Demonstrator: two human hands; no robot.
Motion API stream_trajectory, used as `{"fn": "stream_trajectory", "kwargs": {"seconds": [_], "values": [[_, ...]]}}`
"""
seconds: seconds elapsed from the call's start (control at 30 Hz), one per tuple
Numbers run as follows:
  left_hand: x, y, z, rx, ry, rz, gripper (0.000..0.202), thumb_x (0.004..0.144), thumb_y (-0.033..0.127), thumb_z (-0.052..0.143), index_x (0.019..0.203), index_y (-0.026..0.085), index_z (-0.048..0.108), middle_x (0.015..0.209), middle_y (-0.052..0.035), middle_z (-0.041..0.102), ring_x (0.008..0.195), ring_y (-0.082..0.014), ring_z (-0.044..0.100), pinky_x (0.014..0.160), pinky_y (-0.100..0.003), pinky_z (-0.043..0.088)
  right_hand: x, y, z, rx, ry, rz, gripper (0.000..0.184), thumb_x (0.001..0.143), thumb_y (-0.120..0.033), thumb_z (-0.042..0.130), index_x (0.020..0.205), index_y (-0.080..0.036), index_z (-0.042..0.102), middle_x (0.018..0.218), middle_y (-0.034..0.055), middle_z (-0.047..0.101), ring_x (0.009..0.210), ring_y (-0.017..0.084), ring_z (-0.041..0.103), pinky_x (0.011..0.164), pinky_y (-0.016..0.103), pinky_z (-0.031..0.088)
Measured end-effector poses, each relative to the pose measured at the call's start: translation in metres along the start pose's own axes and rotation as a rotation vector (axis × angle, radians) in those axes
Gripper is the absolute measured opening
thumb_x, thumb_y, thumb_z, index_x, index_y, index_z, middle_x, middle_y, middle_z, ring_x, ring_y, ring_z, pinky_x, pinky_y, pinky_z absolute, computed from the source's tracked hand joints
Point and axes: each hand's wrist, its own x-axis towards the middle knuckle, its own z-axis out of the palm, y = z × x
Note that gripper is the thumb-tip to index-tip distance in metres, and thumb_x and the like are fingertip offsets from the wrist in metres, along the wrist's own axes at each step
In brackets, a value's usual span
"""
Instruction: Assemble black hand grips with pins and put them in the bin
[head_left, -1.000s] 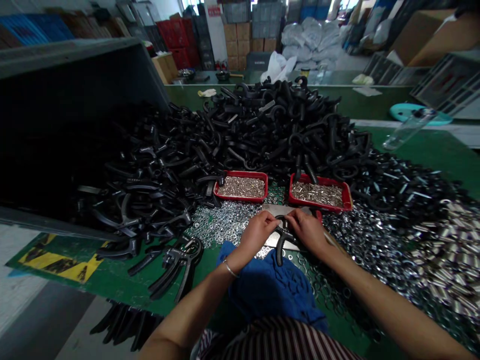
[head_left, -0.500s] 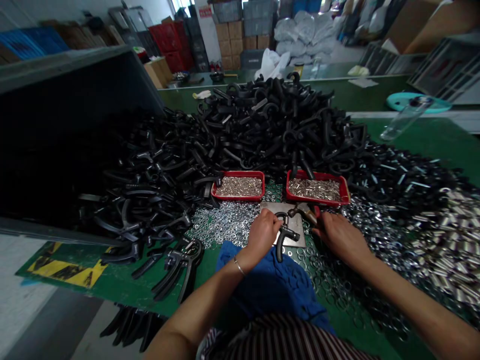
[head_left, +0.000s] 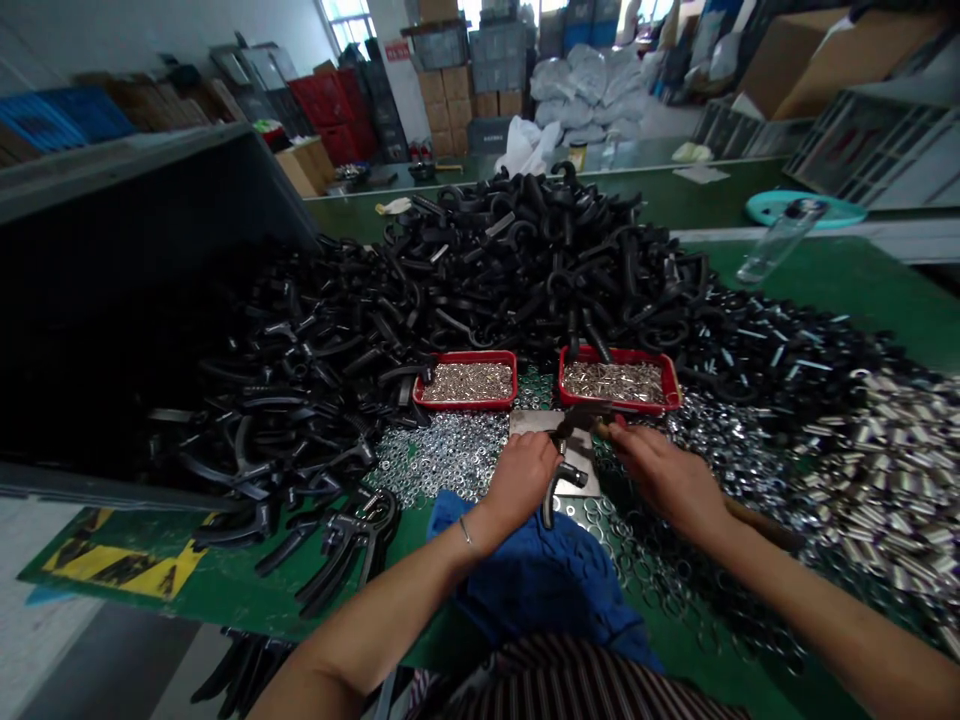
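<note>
My left hand is closed around the upper end of a black curved clamp-like part, holding it over a small metal plate. The part's curved leg hangs past the plate's near edge. In my right hand is a hammer, gripped by its wooden handle, which sticks out behind the wrist. The dark hammer head is smeared by motion and sits just above the part, beside my left fingers. Whether it touches the part I cannot tell.
Two red trays of small metal pins stand beyond the plate. Behind them rises a heap of black curved parts. Loose washers surround the plate, with metal sleeves at right. A large dark crate lies at left.
The hammer head has swung left over the clamp-like part, and its handle now shows behind my right wrist. My left fingers lie farther over the part. The whole view has shifted slightly.
</note>
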Motion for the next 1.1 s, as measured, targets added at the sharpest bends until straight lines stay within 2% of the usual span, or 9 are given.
{"fn": "stream_trajectory", "kwargs": {"seconds": [0.13,0.3,0.37,0.47,0.53,0.7,0.87,0.97,1.1], "values": [[-0.022,0.020,0.002,-0.065,0.088,-0.219,0.043,0.088,0.037,0.064,0.126,0.018,0.056,0.133,-0.0152,0.053,0.117,-0.0334,0.051,0.098,-0.049,0.044,0.004,0.005,-0.002,0.042,-0.070,0.015,0.036,0.099,-0.030,0.042,0.134,-0.024,0.052,0.119,0.0109,0.065,0.097,0.026,0.068,0.072,0.037,0.057],[-0.010,0.005,0.005,-0.258,0.064,-0.198,0.071,0.085,0.028,0.066,0.147,0.018,0.035,0.131,-0.0161,0.053,0.122,-0.0316,0.049,0.107,-0.048,0.040,0.008,-0.005,-0.016,0.251,0.116,0.008,0.039,0.097,-0.027,0.049,0.136,-0.025,0.050,0.130,0.0118,0.060,0.118,0.029,0.059,0.100,0.047,0.050],[-0.004,-0.002,0.009,-0.324,0.084,-0.223,0.087,0.084,0.029,0.067,0.154,0.013,0.017,0.135,-0.0194,0.050,0.127,-0.0335,0.047,0.110,-0.051,0.037,0.003,-0.012,-0.017,0.273,0.131,-0.026,0.042,0.097,-0.025,0.048,0.138,-0.027,0.050,0.130,0.0118,0.060,0.119,0.028,0.059,0.098,0.045,0.051],[-0.002,-0.003,0.016,-0.368,0.133,-0.262,0.093,0.083,0.025,0.066,0.155,0.014,0.007,0.141,-0.0215,0.047,0.132,-0.0354,0.045,0.113,-0.055,0.032,-0.005,-0.018,-0.014,0.227,-0.043,-0.081,0.045,0.097,-0.020,0.043,0.140,-0.029,0.051,0.121,0.0113,0.064,0.108,0.026,0.064,0.084,0.039,0.057],[-0.003,-0.001,0.019,-0.387,0.156,-0.271,0.091,0.083,0.024,0.064,0.154,0.017,0.008,0.142,-0.0210,0.047,0.132,-0.0350,0.046,0.113,-0.056,0.032,-0.008,-0.020,-0.012,0.246,-0.148,-0.096,0.044,0.097,-0.020,0.041,0.139,-0.030,0.052,0.117,0.0095,0.066,0.104,0.025,0.066,0.082,0.038,0.058],[-0.004,0.001,0.019,-0.383,0.163,-0.270,0.090,0.082,0.026,0.066,0.154,0.015,0.014,0.142,-0.0219,0.048,0.133,-0.0359,0.046,0.113,-0.055,0.034,0.000,-0.018,-0.008,0.404,0.003,-0.039,0.042,0.097,-0.027,0.050,0.139,-0.029,0.052,0.128,0.0089,0.065,0.115,0.026,0.063,0.099,0.045,0.052],[-0.003,-0.002,0.012,-0.429,0.162,-0.271,0.087,0.080,0.026,0.069,0.152,0.015,0.021,0.141,-0.0217,0.050,0.130,-0.0353,0.049,0.113,-0.055,0.035,0.002,-0.010,-0.004,0.479,-0.193,-0.008,0.038,0.096,-0.032,0.051,0.134,-0.027,0.056,0.131,0.0072,0.065,0.116,0.027,0.063,0.100,0.046,0.051],[-0.001,-0.007,0.002,-0.653,0.096,-0.316,0.083,0.082,0.030,0.069,0.151,0.017,0.025,0.126,-0.0177,0.063,0.118,-0.0313,0.059,0.105,-0.051,0.044,-0.014,0.006,-0.011,0.527,-0.155,0.173,0.039,0.094,-0.040,0.055,0.130,-0.026,0.056,0.121,0.0081,0.069,0.100,0.027,0.069,0.085,0.043,0.057],[0.003,-0.021,-0.007,-0.960,-0.013,-0.378,0.070,0.089,0.038,0.062,0.147,0.015,0.029,0.116,-0.0146,0.067,0.107,-0.0248,0.065,0.097,-0.043,0.051,-0.042,0.056,-0.021,0.440,-0.071,0.376,0.045,0.092,-0.049,0.056,0.129,-0.024,0.056,0.102,0.0096,0.073,0.075,0.026,0.069,0.066,0.040,0.056]]}}
